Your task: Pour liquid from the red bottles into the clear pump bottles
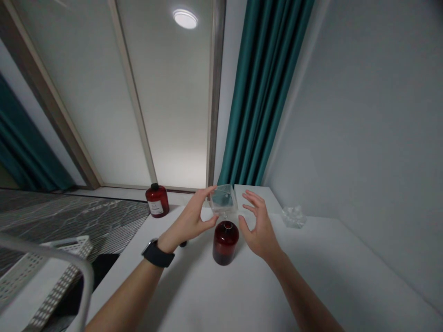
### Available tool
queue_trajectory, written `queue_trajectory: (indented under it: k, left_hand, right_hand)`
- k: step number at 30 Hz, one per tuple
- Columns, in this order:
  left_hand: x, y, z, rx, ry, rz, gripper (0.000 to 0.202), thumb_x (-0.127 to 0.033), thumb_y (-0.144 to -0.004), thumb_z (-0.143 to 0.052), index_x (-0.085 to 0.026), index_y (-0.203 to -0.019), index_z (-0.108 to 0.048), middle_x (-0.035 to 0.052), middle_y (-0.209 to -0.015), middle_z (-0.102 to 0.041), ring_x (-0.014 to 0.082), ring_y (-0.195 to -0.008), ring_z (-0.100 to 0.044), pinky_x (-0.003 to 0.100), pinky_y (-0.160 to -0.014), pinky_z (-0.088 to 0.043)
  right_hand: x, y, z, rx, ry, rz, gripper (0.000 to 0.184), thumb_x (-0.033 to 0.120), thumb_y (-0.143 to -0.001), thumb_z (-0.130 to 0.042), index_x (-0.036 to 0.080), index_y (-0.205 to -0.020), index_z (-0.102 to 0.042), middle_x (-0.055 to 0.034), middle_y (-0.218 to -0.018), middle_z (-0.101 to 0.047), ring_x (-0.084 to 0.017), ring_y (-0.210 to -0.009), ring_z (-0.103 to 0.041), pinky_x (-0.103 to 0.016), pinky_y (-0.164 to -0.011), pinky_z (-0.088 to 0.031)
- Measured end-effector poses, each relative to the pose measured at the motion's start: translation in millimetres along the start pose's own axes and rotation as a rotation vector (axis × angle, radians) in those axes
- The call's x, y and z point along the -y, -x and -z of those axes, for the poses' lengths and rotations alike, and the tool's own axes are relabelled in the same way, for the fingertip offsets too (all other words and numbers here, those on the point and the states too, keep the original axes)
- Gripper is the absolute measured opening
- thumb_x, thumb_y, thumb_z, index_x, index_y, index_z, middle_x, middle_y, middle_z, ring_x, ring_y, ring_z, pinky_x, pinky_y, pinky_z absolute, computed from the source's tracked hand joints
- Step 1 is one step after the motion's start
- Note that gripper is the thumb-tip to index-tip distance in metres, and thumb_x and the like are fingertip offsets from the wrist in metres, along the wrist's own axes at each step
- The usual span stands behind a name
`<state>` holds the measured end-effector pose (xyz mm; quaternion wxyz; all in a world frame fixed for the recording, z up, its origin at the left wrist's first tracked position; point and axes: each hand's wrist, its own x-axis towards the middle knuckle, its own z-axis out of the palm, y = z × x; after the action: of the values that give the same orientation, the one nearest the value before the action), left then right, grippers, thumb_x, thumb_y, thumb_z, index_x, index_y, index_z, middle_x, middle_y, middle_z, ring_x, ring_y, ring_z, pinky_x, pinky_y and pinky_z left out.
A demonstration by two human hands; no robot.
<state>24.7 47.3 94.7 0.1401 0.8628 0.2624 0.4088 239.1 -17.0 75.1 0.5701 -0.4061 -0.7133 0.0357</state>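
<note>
Left hand [188, 221] is curled in with its fingertips right up against the near corner of a clear square box [223, 200], but from up here I can't tell if it's really gripping or just barely touching. Right hand [258, 228] is open, fingers spread and hovering just beside the far side, not on the box as far as I can see, so the two hands are apart with the box between them. The box sits tilted right above a dark red bottle [225, 243] on a white table [194, 295] — can't make out whether it's actually resting on the bottle's mouth. There's a dark teal lump [218, 199] inside, but glare hides what it is. Black watch [158, 253] on the left wrist, and a small black bit [183, 244] pokes out behind it, mostly hidden. Farther back is a red bottle with a black cap [157, 200], label too small to read. Off right by the wall sits a see-through glassy lump [293, 216], hard to make out. Bottom left, a white slotted basket [71, 249] gets cut off by the frame.
</note>
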Motion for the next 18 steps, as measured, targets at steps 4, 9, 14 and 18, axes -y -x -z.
queue_trajectory:
  k: [4, 9, 14, 18]
  left_hand:
    - [-2.3, 8.9, 6.1, -0.024, 0.09, 0.164, 0.068, -0.024, -0.085, -0.064, -0.022, -0.145, -0.032, 0.013, -0.136, -0.054, 0.026, -0.117, -0.057, 0.047, -0.1, -0.048]
    - [-6.9, 29.1, 11.5, -0.008, 0.203, 0.417, 0.062, -0.031, -0.086, -0.059, -0.018, -0.142, -0.035, 0.0115, -0.12, -0.06, 0.0239, -0.103, -0.059, 0.041, -0.09, -0.049]
    - [-8.8, 55.6, 13.5, -0.056, 0.308, 0.618, 0.058, -0.041, -0.09, -0.055, -0.018, -0.14, -0.038, 0.0052, -0.097, -0.057, 0.0219, -0.09, -0.06, 0.034, -0.078, -0.049]
    - [-7.2, 77.3, 13.5, 0.02, 0.419, 0.7, 0.057, -0.047, -0.092, -0.052, -0.018, -0.14, -0.04, 0.0049, -0.097, -0.058, 0.021, -0.086, -0.058, 0.033, -0.077, -0.047]
  right_hand:
    - [0.1, 11.7, -1.5, -0.011, -0.008, -0.093, 0.055, 0.014, -0.09, -0.054, 0.024, -0.14, -0.036, -0.0147, -0.139, -0.048, -0.026, -0.129, -0.053, -0.05, -0.101, -0.053]
    - [1.2, 39.7, -14.0, 0.038, 0.04, -0.185, 0.051, 0.017, -0.09, -0.054, 0.023, -0.138, -0.04, -0.0138, -0.133, -0.055, -0.027, -0.121, -0.058, -0.052, -0.101, -0.052]
    - [1.7, 67.5, -26.0, -0.007, 0.119, -0.211, 0.051, 0.02, -0.088, -0.056, 0.021, -0.136, -0.043, -0.0146, -0.133, -0.056, -0.029, -0.121, -0.058, -0.053, -0.102, -0.051]
    - [1.4, 83.3, -29.7, -0.024, 0.179, -0.169, 0.057, 0.019, -0.087, -0.058, 0.023, -0.141, -0.04, -0.0148, -0.136, -0.055, -0.031, -0.124, -0.057, -0.054, -0.102, -0.052]
